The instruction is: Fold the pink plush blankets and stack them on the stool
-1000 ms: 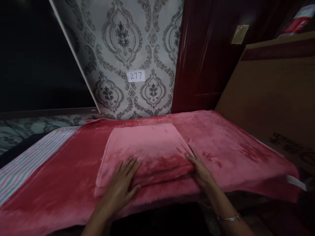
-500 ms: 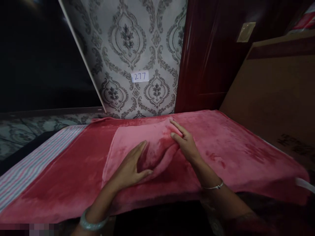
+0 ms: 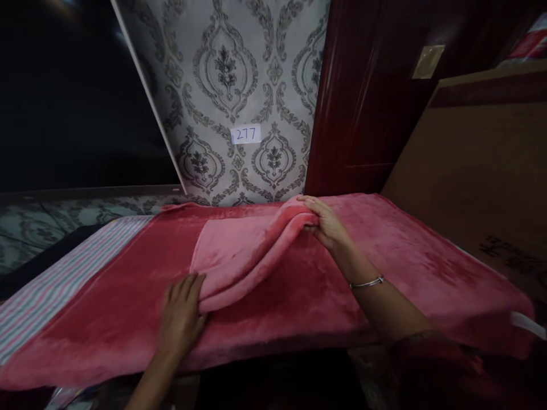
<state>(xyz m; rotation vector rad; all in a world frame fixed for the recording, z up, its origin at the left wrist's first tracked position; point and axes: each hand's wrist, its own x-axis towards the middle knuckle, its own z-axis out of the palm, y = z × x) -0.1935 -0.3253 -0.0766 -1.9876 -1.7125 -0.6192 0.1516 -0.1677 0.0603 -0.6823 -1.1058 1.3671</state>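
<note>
The right hand [image 3: 327, 225], closed fingers over thumb, holds up the right end of a folded pink plush blanket [image 3: 239, 242]; the left hand [image 3: 182, 307], slightly curled, touches its near-left corner, its grip unclear. Beneath spreads a red plush cover [image 3: 141, 267] beside striped cloth [image 3: 81, 273], before damask wallpaper [image 3: 226, 68] and a cardboard box [image 3: 478, 154].
</note>
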